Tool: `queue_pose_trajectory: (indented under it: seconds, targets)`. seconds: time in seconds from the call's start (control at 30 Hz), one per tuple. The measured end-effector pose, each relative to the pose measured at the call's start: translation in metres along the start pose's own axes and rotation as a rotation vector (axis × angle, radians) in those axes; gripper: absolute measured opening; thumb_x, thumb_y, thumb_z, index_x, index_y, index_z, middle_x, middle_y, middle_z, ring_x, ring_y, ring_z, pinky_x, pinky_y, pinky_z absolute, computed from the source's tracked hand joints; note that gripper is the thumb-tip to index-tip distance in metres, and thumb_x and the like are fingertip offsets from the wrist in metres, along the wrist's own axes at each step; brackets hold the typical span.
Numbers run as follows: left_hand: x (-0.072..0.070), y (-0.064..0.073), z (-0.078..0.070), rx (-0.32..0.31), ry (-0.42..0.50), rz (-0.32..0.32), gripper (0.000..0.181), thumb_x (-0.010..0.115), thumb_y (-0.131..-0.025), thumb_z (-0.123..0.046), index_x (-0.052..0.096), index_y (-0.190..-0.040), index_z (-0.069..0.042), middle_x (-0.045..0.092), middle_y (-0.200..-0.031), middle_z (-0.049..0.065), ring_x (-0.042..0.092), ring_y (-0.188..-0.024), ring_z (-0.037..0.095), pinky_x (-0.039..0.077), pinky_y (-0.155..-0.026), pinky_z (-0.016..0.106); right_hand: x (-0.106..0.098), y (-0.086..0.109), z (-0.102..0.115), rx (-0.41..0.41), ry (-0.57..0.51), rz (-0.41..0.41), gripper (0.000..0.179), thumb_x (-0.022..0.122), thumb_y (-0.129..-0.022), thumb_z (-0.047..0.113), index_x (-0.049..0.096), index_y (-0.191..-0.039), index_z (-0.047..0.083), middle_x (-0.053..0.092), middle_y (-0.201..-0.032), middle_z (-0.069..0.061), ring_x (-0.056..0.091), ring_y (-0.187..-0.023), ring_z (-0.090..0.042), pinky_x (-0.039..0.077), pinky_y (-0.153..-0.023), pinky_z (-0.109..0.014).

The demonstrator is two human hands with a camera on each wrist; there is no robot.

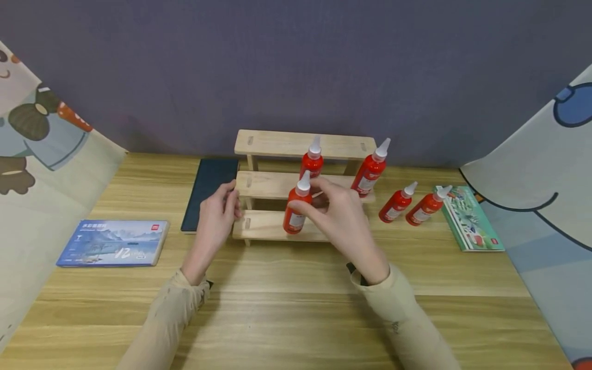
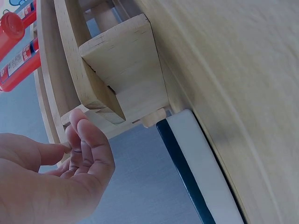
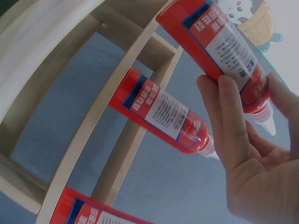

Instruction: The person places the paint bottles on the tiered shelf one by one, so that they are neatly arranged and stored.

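A three-tier wooden shelf (image 1: 268, 185) stands against the back wall. My right hand (image 1: 344, 216) grips a red squeeze bottle (image 1: 294, 216) with a white pointed cap, upright in front of the lower tiers; whether its base touches wood I cannot tell. My left hand (image 1: 218, 213) is at the shelf's left end, its thumb and curled fingers pinching the end of a tier (image 2: 67, 148). On the middle tier stand two more red bottles, one bottle (image 1: 311, 163) behind the held one and another bottle (image 1: 368, 177) near the right end.
Two red bottles, a nearer bottle (image 1: 395, 206) and a farther bottle (image 1: 424, 209), stand on the table right of the shelf. Beyond them lies a green illustrated box (image 1: 472, 218). A dark notebook (image 1: 203, 190) and a blue-white box (image 1: 113, 244) lie to the left.
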State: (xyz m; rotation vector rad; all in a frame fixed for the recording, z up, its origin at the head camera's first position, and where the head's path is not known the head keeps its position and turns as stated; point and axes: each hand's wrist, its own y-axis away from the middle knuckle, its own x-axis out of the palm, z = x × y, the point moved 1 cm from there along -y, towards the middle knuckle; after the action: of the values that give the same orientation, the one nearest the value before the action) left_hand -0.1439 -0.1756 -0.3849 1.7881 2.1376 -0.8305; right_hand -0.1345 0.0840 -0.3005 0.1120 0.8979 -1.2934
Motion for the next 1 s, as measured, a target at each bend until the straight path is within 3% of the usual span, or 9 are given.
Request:
queue_pose_trajectory:
  seconds: [0.7,1.0]
  targets:
    - [0.0,0.0,0.001,0.005,0.004,-0.01,0.037,0.051,-0.115,-0.008,0.058,-0.146,0.011,0.07,-0.088,0.022,0.071,-0.07,0.029,0.053,-0.059,0.014,0.019,-0.018,0.014,-0.044,-0.01,-0.049,0.038,0.09,-0.091,0.027,0.076,-0.114,0.001,0.078,-0.103,-0.009,0.076,-0.089,-0.019,0.065,-0.078,-0.03]
    - [0.0,-0.001,0.0,0.006,-0.004,-0.013,0.037,0.051,-0.115,-0.008,0.059,-0.145,0.011,0.069,-0.086,0.02,0.071,-0.069,0.028,0.053,-0.059,0.015,0.024,-0.027,0.027,-0.087,0.005,-0.081,0.04,0.089,-0.092,0.031,0.077,-0.117,0.002,0.078,-0.101,-0.007,0.074,-0.087,-0.017,0.064,-0.072,-0.03]
